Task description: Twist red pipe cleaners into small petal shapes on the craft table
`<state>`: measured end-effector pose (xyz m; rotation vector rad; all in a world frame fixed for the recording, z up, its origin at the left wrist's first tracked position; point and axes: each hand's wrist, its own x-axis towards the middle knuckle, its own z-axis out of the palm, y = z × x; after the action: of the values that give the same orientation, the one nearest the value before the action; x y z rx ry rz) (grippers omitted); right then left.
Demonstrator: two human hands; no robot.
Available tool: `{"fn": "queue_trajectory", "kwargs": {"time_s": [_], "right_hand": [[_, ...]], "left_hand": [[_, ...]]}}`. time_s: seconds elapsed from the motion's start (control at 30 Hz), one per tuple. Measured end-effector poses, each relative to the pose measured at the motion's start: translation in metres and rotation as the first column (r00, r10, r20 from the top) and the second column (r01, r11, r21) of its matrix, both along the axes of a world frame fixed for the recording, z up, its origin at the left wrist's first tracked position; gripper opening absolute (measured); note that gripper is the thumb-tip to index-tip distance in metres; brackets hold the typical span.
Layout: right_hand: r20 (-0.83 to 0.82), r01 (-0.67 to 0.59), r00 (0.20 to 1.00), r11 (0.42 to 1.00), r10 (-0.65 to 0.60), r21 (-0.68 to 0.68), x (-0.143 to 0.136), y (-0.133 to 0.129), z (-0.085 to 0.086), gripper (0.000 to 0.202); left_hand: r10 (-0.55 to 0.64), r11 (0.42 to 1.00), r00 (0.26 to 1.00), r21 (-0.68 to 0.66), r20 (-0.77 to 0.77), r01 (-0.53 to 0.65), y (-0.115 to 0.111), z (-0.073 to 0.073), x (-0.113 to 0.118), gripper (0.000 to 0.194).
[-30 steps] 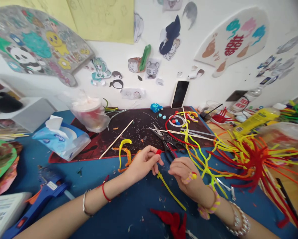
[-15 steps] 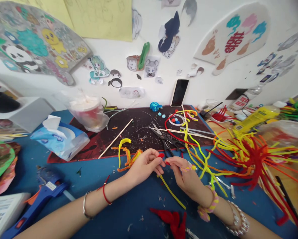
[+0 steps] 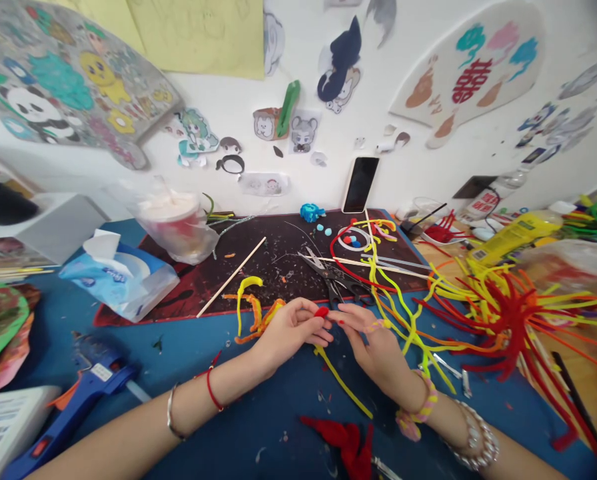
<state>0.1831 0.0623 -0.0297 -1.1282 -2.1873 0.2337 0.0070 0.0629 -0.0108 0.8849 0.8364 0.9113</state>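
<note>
Between its thumb and fingers, my left hand pinches a small red piece at the centre of the view. My right hand is just right of it, fingers stretched out and apart, with the fingertips at my left fingertips. A yellow pipe cleaner slants down to the right below my left hand. Black scissors lie open beyond the hands. Orange and yellow bent pipe cleaners rest left of my left hand. Nearer me is a red fuzzy piece.
A blue glue gun and a tissue pack lie at the left, with a bagged cup behind. Red and yellow pipe cleaners spread over the right side. A phone leans on the wall.
The fingers of my right hand have straightened and opened beside my left fingertips. The red piece in my left hand shows a little more. The view has shifted slightly.
</note>
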Motion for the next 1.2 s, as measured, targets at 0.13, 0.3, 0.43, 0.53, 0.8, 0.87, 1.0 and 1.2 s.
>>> {"fn": "queue_trajectory", "kwargs": {"time_s": [0.13,0.3,0.43,0.53,0.8,0.87,1.0,1.2], "right_hand": [[-0.001,0.004,1.0,0.998,-0.004,-0.07,0.003,0.0,0.0,0.02],[-0.007,-0.045,0.999,0.997,0.045,-0.062,0.002,-0.003,0.004,0.019],[0.017,-0.096,0.995,0.993,0.098,-0.068,-0.002,-0.005,0.01,0.027],[0.006,-0.118,0.993,0.992,0.118,-0.045,-0.004,-0.004,0.008,0.033],[-0.09,0.018,0.996,0.999,-0.022,-0.052,-0.002,-0.004,-0.001,0.019],[-0.102,0.034,0.994,0.997,-0.041,-0.063,-0.003,-0.005,0.0,0.015],[-0.215,0.054,0.972,0.978,-0.098,-0.204,-0.003,-0.006,0.002,0.01],[-0.35,-0.035,0.933,0.947,-0.084,-0.32,-0.004,-0.006,0.004,0.012]], "left_hand": [[0.002,1.0,1.0,-0.014,-0.015,-0.002,-0.001,0.0,0.001,0.025],[-0.034,0.999,0.999,0.01,-0.039,0.035,-0.004,-0.003,0.003,0.025],[-0.056,0.998,0.998,0.022,-0.042,0.056,-0.005,-0.004,0.004,0.025],[-0.057,0.998,0.998,0.025,-0.013,0.057,-0.004,-0.004,0.003,0.023],[-0.029,0.998,1.0,0.051,0.009,0.029,-0.003,-0.007,0.003,0.025],[-0.026,0.995,1.0,0.093,-0.007,0.027,-0.003,-0.008,0.003,0.025],[0.029,0.977,0.994,0.213,-0.109,-0.005,-0.005,-0.006,0.003,0.02],[0.011,0.97,0.985,0.241,-0.17,0.031,-0.007,-0.007,0.002,0.018]]}}
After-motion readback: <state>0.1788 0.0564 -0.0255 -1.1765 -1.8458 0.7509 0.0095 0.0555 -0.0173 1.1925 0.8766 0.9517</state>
